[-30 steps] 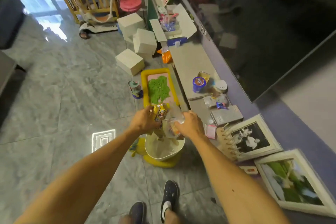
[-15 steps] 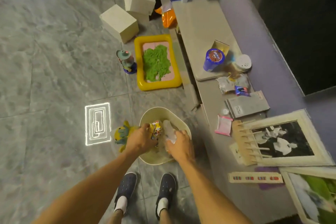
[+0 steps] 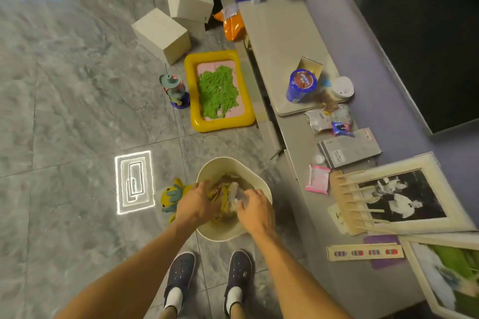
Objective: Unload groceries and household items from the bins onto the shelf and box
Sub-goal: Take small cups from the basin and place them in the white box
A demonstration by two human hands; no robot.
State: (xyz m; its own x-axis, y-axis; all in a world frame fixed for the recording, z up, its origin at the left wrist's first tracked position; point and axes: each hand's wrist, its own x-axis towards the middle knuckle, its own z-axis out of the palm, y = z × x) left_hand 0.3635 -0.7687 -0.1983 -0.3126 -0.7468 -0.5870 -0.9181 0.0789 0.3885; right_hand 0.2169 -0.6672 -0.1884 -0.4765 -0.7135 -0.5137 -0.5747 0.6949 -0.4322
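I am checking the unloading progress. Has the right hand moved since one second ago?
Yes. The right hand has gone down into the round cream plastic bin; earlier it was above the bin's far rim. It grips a clear plastic packet.

Bin [image 3: 220,163] open above; plush toy [image 3: 172,195] left, yellow tray [image 3: 223,125] ahead, cluttered shelf [image 3: 274,33] right.
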